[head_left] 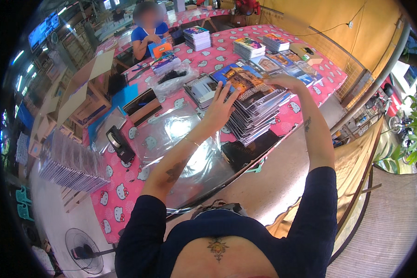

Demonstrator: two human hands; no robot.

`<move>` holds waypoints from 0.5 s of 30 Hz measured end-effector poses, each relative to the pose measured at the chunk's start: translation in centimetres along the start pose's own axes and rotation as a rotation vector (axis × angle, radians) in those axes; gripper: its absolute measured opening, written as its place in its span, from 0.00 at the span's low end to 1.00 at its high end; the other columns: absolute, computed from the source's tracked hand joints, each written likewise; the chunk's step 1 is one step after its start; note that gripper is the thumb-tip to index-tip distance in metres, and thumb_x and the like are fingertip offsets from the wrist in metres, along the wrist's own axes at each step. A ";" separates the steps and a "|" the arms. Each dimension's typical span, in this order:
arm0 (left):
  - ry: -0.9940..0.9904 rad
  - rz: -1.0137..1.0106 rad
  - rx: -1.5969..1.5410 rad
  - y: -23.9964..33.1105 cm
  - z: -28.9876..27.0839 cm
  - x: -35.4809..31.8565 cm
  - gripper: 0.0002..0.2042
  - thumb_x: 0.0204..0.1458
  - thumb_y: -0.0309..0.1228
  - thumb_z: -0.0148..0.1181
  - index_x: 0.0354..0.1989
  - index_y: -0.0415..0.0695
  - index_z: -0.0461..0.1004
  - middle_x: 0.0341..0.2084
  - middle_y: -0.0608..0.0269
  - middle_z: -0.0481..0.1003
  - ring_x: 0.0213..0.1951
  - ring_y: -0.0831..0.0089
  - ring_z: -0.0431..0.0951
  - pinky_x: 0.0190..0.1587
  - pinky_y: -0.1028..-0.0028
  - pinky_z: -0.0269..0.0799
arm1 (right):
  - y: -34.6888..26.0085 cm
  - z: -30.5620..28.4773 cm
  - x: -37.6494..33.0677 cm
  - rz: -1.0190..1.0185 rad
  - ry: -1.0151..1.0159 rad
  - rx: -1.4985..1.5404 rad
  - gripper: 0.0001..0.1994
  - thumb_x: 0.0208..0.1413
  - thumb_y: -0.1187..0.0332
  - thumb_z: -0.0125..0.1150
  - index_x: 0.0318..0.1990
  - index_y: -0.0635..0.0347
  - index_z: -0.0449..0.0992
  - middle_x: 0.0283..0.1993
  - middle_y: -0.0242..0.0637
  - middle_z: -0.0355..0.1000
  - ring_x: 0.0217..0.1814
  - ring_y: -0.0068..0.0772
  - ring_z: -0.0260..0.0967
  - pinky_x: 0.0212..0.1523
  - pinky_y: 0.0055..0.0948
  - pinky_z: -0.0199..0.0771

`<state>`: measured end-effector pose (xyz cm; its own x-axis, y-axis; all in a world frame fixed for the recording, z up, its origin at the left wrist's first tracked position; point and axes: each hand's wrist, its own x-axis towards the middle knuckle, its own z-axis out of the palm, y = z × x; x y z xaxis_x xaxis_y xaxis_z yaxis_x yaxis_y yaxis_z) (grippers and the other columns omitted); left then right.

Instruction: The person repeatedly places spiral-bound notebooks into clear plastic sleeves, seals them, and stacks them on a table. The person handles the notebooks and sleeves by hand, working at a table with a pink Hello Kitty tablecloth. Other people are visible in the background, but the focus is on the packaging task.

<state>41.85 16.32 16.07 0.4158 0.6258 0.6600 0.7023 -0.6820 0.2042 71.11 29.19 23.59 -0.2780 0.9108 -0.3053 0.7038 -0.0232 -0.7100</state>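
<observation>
A tall stack of spiral-bound notebooks (252, 116) stands before me. The top notebook (241, 79) has a cover picture of a lit building. My left hand (221, 109) rests on its near left side, fingers spread. At its far right edge lies my right hand (285, 82), fingers stretched out toward the left; their tips are hard to make out. Just left of the stack is a smaller pile with a grey-and-white notebook (202, 89) on top. Several more picture-covered notebooks (289, 62) lie beyond my right hand.
Clear plastic sheets (176, 139) cover the table (120, 197) to my left, beside a black tape dispenser (119, 144). Cardboard boxes (90, 102) and wrapped stacks (72, 162) stand farther left. Across the table, a person (148, 34) in blue handles an orange item. A fan (84, 250) stands lower left.
</observation>
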 end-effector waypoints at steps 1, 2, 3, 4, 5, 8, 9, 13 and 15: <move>-0.007 0.002 0.002 -0.2 0.0 0.0 0.36 0.47 0.21 0.62 0.67 0.51 0.57 0.67 0.41 0.50 0.68 0.36 0.47 0.67 0.51 0.55 | -0.4 0.1 0.1 0.029 0.002 0.042 0.19 0.50 0.46 0.66 0.27 0.50 0.74 0.22 0.21 0.62 0.27 0.17 0.59 0.32 0.19 0.62; -0.015 0.004 0.005 -0.2 0.0 0.0 0.36 0.46 0.21 0.63 0.67 0.51 0.57 0.67 0.41 0.50 0.68 0.36 0.47 0.67 0.51 0.55 | -0.5 0.1 -0.1 0.055 -0.035 0.134 0.19 0.50 0.46 0.66 0.27 0.51 0.74 0.24 0.22 0.62 0.28 0.17 0.58 0.32 0.20 0.61; -0.005 -0.013 -0.004 -0.3 0.1 -0.1 0.36 0.46 0.20 0.63 0.67 0.51 0.57 0.67 0.42 0.50 0.68 0.36 0.47 0.67 0.52 0.55 | -1.3 0.1 -0.6 0.072 -0.073 0.223 0.19 0.49 0.46 0.67 0.28 0.51 0.74 0.25 0.22 0.63 0.29 0.18 0.58 0.33 0.20 0.61; 0.006 -0.030 -0.012 -0.4 0.2 -0.3 0.37 0.45 0.20 0.63 0.67 0.51 0.57 0.67 0.42 0.50 0.68 0.37 0.47 0.67 0.52 0.55 | -1.9 0.0 -0.9 0.089 -0.111 0.312 0.19 0.49 0.46 0.67 0.28 0.51 0.74 0.27 0.23 0.64 0.30 0.19 0.58 0.34 0.21 0.60; 0.016 -0.047 -0.020 -0.5 0.2 -0.5 0.38 0.44 0.20 0.63 0.67 0.51 0.57 0.67 0.42 0.50 0.68 0.37 0.47 0.67 0.52 0.56 | -2.0 0.1 -0.4 0.034 -0.076 0.315 0.18 0.49 0.46 0.67 0.29 0.51 0.73 0.29 0.23 0.64 0.33 0.19 0.58 0.36 0.22 0.61; 0.063 -0.051 -0.035 -1.0 0.3 -0.3 0.39 0.42 0.18 0.63 0.66 0.51 0.58 0.67 0.43 0.50 0.68 0.38 0.48 0.66 0.52 0.57 | -3.9 -0.8 -0.5 -0.173 -0.087 0.332 0.18 0.48 0.52 0.71 0.35 0.55 0.75 0.31 0.27 0.72 0.26 0.15 0.67 0.22 0.21 0.68; 0.064 -0.055 -0.060 -1.4 0.1 -0.5 0.39 0.41 0.16 0.62 0.66 0.51 0.59 0.68 0.43 0.49 0.68 0.39 0.48 0.66 0.52 0.57 | -5.0 -0.3 -0.9 -0.207 -0.097 0.343 0.18 0.48 0.54 0.71 0.36 0.56 0.74 0.33 0.28 0.72 0.28 0.16 0.68 0.23 0.22 0.68; 0.205 -0.070 -0.060 -2.1 -1.7 -2.5 0.37 0.43 0.16 0.59 0.66 0.52 0.60 0.68 0.42 0.48 0.68 0.39 0.48 0.66 0.51 0.56 | -9.1 1.7 -2.8 -0.352 -0.065 0.285 0.17 0.47 0.60 0.69 0.39 0.59 0.71 0.36 0.33 0.71 0.35 0.24 0.73 0.30 0.26 0.76; 0.302 0.035 0.005 -2.1 -3.0 -2.6 0.37 0.43 0.16 0.60 0.66 0.52 0.60 0.68 0.42 0.47 0.68 0.37 0.48 0.66 0.49 0.54 | -9.6 2.6 -3.7 -0.392 -0.197 0.615 0.19 0.47 0.61 0.68 0.42 0.60 0.69 0.38 0.36 0.71 0.40 0.27 0.74 0.38 0.29 0.79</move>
<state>37.59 15.01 16.13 0.2494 0.4606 0.8518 0.6937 -0.6988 0.1747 63.72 25.00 29.86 -0.5853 0.8105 -0.0237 0.0532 0.0092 -0.9985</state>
